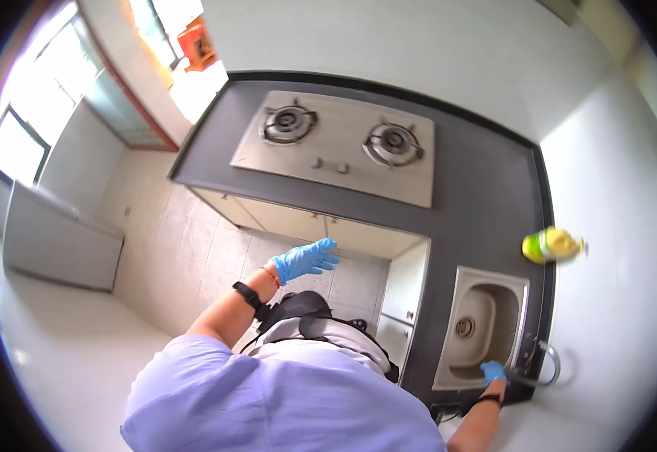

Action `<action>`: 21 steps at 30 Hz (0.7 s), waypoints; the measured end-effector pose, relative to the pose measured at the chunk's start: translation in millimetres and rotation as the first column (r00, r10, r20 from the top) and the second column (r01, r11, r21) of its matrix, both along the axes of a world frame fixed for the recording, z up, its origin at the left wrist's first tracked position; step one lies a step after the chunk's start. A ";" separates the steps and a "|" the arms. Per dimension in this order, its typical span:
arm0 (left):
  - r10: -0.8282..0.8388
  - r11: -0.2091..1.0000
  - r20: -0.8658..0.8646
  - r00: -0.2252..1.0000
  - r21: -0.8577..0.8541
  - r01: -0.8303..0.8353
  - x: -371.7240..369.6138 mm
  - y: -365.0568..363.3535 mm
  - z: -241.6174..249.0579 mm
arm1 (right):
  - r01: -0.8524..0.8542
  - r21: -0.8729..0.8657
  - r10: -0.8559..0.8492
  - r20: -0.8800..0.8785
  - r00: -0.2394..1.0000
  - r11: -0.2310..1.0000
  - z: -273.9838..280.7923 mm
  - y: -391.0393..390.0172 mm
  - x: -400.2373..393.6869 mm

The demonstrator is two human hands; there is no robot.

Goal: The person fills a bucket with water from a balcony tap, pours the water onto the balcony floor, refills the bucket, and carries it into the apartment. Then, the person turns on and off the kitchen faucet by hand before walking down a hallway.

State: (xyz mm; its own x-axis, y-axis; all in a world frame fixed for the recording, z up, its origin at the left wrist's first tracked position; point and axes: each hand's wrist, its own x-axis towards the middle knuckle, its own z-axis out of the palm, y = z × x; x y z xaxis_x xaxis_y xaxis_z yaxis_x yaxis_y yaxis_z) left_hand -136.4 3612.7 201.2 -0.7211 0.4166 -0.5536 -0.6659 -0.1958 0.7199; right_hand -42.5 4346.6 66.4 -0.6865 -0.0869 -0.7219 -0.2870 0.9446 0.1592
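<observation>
Tap (545, 360) beside the sink (449, 361): gloved right hand (493, 371) touches its base, grip unclear. Left hand (306, 260) hangs open, away from sink. No water visible.

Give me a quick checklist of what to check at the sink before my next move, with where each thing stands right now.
1. Right hand at the tap: ok, at the tap's base by the sink rim.
2. Grip on the tap: cannot tell, fingers too small to read.
3. Left hand free: ok, open, holding nothing.
4. Water running: cannot tell.
5. Sink basin clear: ok, only the drain shows.
6. Yellow bottle out of the way: ok, on the counter behind the sink.
</observation>
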 end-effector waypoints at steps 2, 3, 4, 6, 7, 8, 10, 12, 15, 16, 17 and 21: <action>0.066 0.995 0.030 0.997 -0.072 -0.063 15.2 -35.4 -22.2 | 0.539 -0.406 -0.625 -0.110 0.773 0.738 31.0 -79.6 -1.5; 0.097 0.976 0.060 0.993 -0.203 -0.083 27.5 -56.9 -34.4 | 0.563 -0.525 -0.702 -0.099 0.705 0.639 46.8 -123.3 -0.4; 0.131 0.938 0.093 0.987 -0.333 -0.093 40.8 -77.8 -51.4 | 0.571 -0.634 -0.771 -0.065 0.633 0.522 67.8 -174.2 4.4; -0.087 0.800 -0.262 0.961 -0.594 -0.090 91.0 -138.3 -133.8 | 0.673 -0.521 -0.794 -0.016 0.608 0.525 23.6 -198.7 4.8; -0.056 0.784 -0.144 0.988 -0.619 -0.046 121.0 -162.5 -141.7 | 0.653 -0.544 -0.787 -0.022 0.617 0.527 26.5 -231.7 4.5; -0.022 0.771 -0.020 1.000 -0.636 0.004 151.0 -186.9 -148.9 | 0.635 -0.565 -0.780 -0.023 0.625 0.526 37.7 -279.8 10.6; 0.110 0.727 0.203 0.973 -0.684 0.061 223.1 -233.5 -149.0 | 0.522 -0.544 -0.711 -0.216 0.669 0.657 26.5 -346.7 12.2; 0.336 0.715 0.417 0.845 -0.696 0.059 278.0 -269.2 -100.0 | 0.455 -0.450 -0.582 -0.198 0.788 0.769 32.8 -411.2 3.4; 0.633 0.683 0.435 0.640 -0.704 -0.196 365.0 -327.6 -100.2 | 0.439 -0.633 -0.669 -0.173 0.723 0.638 -16.5 -481.5 -13.0; 0.663 0.677 0.440 0.606 -0.698 -0.233 393.7 -341.6 -113.5 | 0.404 -0.627 -0.628 -0.178 0.757 0.665 -7.4 -519.0 -30.9; 0.795 0.593 0.417 0.440 -0.688 -0.419 421.5 -359.9 -136.6 | 0.339 -0.512 -0.460 -0.127 0.879 0.789 -0.1 -559.5 -45.0; 0.899 0.207 0.436 -0.051 -0.523 -0.827 486.5 -392.0 -151.0 | 0.010 -0.560 -0.021 -0.013 1.000 0.828 -3.7 -700.5 -101.4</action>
